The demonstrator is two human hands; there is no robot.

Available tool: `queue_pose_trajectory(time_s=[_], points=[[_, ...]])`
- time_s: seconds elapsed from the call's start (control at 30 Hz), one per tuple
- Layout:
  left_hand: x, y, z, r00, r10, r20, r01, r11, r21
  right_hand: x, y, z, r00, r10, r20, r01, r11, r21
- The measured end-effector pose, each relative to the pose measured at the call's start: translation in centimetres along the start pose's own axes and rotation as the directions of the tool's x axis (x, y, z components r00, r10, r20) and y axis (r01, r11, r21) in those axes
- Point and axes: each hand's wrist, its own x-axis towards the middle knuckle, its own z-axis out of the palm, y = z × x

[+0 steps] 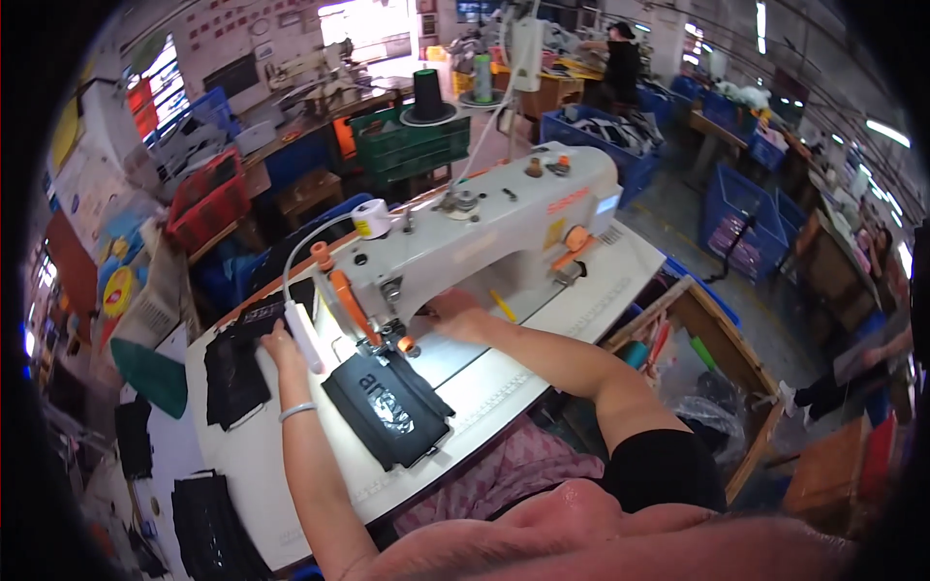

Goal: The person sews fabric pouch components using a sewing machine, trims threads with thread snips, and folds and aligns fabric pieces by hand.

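A white sewing machine [455, 218] with orange parts stands on a pale table. Under its needle end lies a black fabric piece [387, 412] with pale print and a shiny patch, lit by the lamp. My left hand [280, 343] is left of the lamp, its fingers closed at the edge of another black fabric piece [235, 382]. Behind the needle area, beneath the machine's arm, my right hand [453, 312] reaches in from the right. Its fingertips are partly hidden by the machine head, so their grip does not show.
More black pieces [213, 528] lie at the table's near left. A white lamp tube [303, 337] hangs beside the needle. Right of the table is an open wooden drawer [741, 387] holding plastic bags. Crates stand behind, and a person in black [621, 68] is at the back.
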Motion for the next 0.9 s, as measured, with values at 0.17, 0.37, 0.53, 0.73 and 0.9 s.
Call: queue_pose_trajectory(time_s=[0.17, 0.37, 0.53, 0.73, 0.9], points=[[-0.9, 1.2, 0.4, 0.98, 0.186, 0.067, -0.195, 0.965, 0.176, 0.3, 0.4, 1.1, 0.993, -0.062, -0.097, 0.063, 0.998, 0.015], [0.5, 0.2, -0.5, 0.95, 0.24, 0.2, -0.257, 0.964, 0.064, 0.6, 1.0, 1.5, 0.986, -0.088, -0.14, 0.098, 0.993, 0.064], [-0.4, -6.4, 3.7, 0.908, 0.265, 0.326, -0.271, 0.962, -0.026, -1.3, 6.4, 2.5, 0.984, 0.008, -0.18, -0.003, 1.0, 0.031], [16.1, -9.4, -9.9, 0.957, -0.005, 0.29, -0.149, 0.85, 0.506, 0.9, 2.5, 2.7, 0.972, -0.095, -0.215, 0.1, 0.995, 0.012], [15.2, -11.7, -11.2, 0.892, -0.062, 0.447, -0.204, 0.828, 0.522, 1.7, 4.0, 4.6, 0.967, -0.048, -0.25, 0.048, 0.999, -0.007]])
